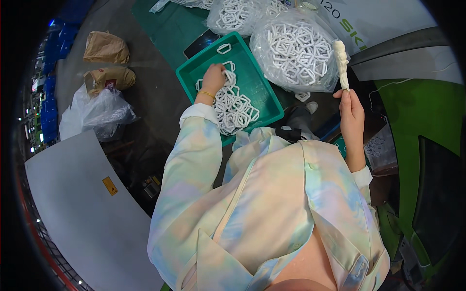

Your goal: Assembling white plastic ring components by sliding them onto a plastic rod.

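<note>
My left hand (212,81) reaches into a green plastic tray (277,110), its fingers closed on a white plastic ring (229,77) with angular sides. Just below it lies a pile of similar white rings (235,109), some overlapping. Another single ring (224,48) rests apart near the tray's far end. Off to the right, my right hand (351,111) is raised, its fingers pinching the lower end of a long, lumpy, cream-coloured stick (341,65). The stick points away from me, nearly upright in the picture; its kind is unclear.
A large clear bag of white rings (298,53) stands right of the tray, with another bag (233,17) behind. A dark phone (201,43) lies by the tray's far left edge. Brown paper bags (106,47) sit left. A green-and-white machine (422,111) borders the right.
</note>
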{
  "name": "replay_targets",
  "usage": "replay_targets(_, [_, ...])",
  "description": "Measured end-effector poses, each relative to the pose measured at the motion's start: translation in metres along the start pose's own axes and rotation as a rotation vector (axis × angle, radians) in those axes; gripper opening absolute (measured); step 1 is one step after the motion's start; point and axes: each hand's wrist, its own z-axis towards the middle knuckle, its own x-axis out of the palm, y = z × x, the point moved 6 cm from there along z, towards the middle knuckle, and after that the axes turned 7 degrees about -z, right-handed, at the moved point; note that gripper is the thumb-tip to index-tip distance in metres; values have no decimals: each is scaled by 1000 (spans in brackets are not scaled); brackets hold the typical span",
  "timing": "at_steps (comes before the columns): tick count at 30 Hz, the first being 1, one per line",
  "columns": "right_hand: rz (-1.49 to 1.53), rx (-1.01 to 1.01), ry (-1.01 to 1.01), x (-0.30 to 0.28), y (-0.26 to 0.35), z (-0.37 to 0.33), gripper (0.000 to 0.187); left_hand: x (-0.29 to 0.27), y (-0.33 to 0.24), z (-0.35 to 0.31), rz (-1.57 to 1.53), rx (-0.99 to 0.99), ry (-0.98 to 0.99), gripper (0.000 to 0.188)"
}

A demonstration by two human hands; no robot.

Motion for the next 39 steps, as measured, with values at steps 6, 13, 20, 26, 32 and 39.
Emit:
replay_targets(6, [-19, -39, 10, 4, 4, 4, 32, 18, -18, -7, 365, 1, 91, 18])
replay_targets(13, [-29, -42, 4, 6, 2, 2, 32, 14, -32, -9, 328, 167, 88, 26])
replay_targets(20, [-68, -29, 45, 12, 5, -1, 32, -11, -17, -21, -627, -136, 4, 21])
replay_targets(26, [-69, -153, 181, 54, 29, -4, 32, -87, -154, -47, -472, 245, -309, 24])
replay_targets(32, [-92, -213, 355, 93, 64, -16, 28, -88, -231, -62, -450, 380, -340, 28])
replay_targets(39, [117, -77, 149, 70, 39, -3, 23, -54, -242, -67, -1489, -71, -87, 19])
